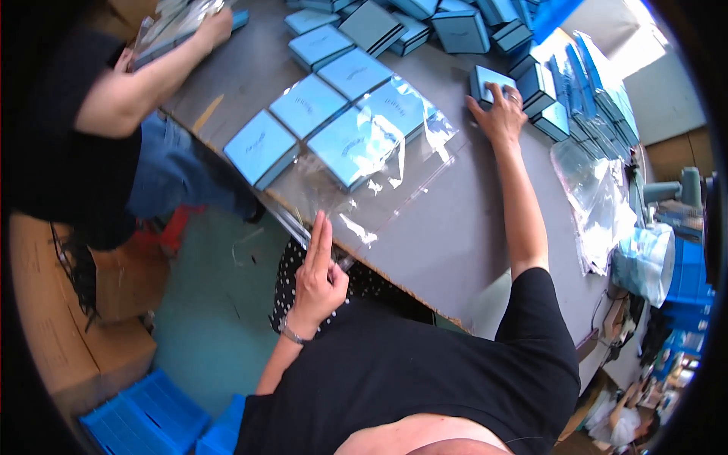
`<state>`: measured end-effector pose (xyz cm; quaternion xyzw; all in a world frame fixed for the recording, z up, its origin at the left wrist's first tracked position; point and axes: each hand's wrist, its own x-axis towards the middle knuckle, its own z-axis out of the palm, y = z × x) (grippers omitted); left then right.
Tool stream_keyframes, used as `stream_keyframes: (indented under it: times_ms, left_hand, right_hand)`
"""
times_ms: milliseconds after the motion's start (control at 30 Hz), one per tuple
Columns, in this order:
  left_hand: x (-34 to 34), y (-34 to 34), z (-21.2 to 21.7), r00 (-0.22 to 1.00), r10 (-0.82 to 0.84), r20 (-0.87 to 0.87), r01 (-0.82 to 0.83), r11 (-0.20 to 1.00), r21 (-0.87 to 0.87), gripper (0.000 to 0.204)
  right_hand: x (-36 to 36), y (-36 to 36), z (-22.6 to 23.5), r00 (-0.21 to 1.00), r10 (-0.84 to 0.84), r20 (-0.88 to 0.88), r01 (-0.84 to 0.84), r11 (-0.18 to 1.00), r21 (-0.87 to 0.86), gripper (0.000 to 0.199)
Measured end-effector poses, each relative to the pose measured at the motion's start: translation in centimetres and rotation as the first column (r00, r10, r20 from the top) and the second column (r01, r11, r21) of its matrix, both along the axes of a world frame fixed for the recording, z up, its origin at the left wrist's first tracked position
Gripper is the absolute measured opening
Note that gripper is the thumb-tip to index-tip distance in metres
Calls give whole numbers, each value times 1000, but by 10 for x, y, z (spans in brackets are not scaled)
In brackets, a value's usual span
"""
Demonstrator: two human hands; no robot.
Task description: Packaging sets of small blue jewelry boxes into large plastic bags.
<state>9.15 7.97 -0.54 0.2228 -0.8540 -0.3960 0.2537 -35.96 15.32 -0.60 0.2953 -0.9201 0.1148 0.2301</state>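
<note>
My right hand (500, 114) reaches across the table and grips a small light-blue box (483, 76), with the thumb at its near side and the fingers over its top. Low at the table's front edge is my left hand (317, 277), index and middle fingers stretched out beside the rim of a clear plastic bag (394, 199); the other fingers are curled in. Two light-blue boxes (345, 155) lie inside or beneath that bag. Against them sit several more blue boxes (309, 104) in a flat block. Whether my left fingertips touch the film cannot be made out.
More blue boxes (459, 32) are heaped at the table's far side. Stacked boxes and clear bags (595, 189) occupy the right edge. At left a co-worker's arm (148, 91) handles wrapped boxes. Cartons (57, 303) and blue crates (148, 413) stand on the floor.
</note>
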Motion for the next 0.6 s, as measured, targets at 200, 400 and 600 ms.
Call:
stream_keyframes:
  times_ms: [200,400,600]
  left_hand:
    - [13,-8,10,1000,-3,-23,4,999,51,89]
    - [7,-15,12,987,-105,-121,98,993,-59,89]
    - [15,-15,13,992,11,-129,15,980,200,87]
  right_hand:
    - [109,80,10,829,560,13,-522,781,-343,51]
    - [235,53,43,170,976,139,-760,220,-611,60]
    - [258,11,24,213,964,159,-895,258,-364,63]
